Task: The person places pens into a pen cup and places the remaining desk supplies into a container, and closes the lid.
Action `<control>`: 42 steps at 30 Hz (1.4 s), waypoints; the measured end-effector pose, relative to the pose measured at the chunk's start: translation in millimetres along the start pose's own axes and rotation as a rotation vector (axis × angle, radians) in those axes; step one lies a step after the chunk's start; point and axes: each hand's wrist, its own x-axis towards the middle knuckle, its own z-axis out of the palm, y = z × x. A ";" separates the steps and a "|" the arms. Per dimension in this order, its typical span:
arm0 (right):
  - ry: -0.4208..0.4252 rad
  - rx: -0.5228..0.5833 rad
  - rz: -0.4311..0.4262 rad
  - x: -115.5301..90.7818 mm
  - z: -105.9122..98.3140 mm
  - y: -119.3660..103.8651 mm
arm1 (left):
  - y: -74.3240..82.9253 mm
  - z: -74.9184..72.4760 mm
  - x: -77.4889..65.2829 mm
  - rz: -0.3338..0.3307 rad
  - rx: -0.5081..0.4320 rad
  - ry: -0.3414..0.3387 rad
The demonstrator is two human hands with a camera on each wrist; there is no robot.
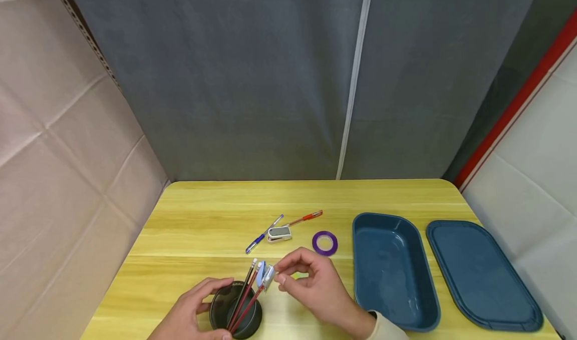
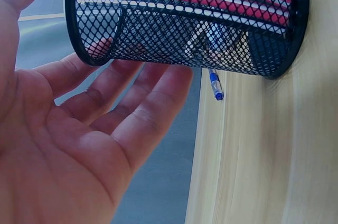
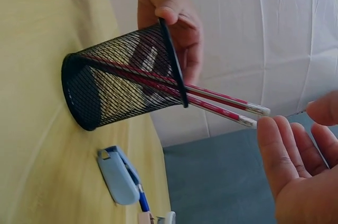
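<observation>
A black mesh pen cup (image 1: 252,325) stands near the front of the table, with my left hand (image 1: 191,307) curled round its left side. The left wrist view shows the fingers (image 2: 153,102) against the mesh. Several slim pencils (image 3: 227,114), some of them red, lean inside the cup, eraser ends up past the rim. My right hand (image 1: 311,282) hovers right of the cup, its fingertips close to the pencil ends. Its thumb stands apart from the fingers in the right wrist view. A light blue stapler (image 3: 119,176) lies on the table just behind the cup.
Behind the hands lie a blue pen (image 1: 265,234), a red pen (image 1: 306,217), a small white stapler (image 1: 279,234) and a purple tape roll (image 1: 314,242). To the right are a dark blue bin (image 1: 358,260) and its flat lid (image 1: 482,275). A grey curtain (image 1: 248,89) hangs behind the table.
</observation>
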 end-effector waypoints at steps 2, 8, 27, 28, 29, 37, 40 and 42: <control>0.002 -0.007 -0.018 0.9 -2.4 -2.6 | 0.2 0.1 -0.3 0.002 0.000 0.002; 0.002 -0.078 -0.007 3.7 -13.4 -17.0 | -2.0 1.1 -1.7 0.018 -0.020 0.005; 0.017 -0.306 0.030 37.0 -56.7 -41.5 | -5.1 6.9 -2.4 0.075 -0.075 0.014; 0.013 -0.312 0.032 39.4 -58.4 -40.6 | -5.2 7.0 -2.3 0.077 -0.075 0.014; 0.010 -0.318 0.039 41.7 -60.0 -39.5 | -5.4 7.2 -2.3 0.079 -0.076 0.014; 0.005 -0.349 0.114 61.3 -71.2 -26.9 | -5.2 3.8 -2.5 0.039 -0.072 -0.004; 0.017 -0.388 0.112 73.0 -78.5 -19.3 | -2.9 1.3 -1.6 -0.007 -0.060 -0.010; 0.023 -0.408 0.105 81.4 -84.7 -12.7 | -1.8 0.4 -0.9 -0.034 -0.057 -0.013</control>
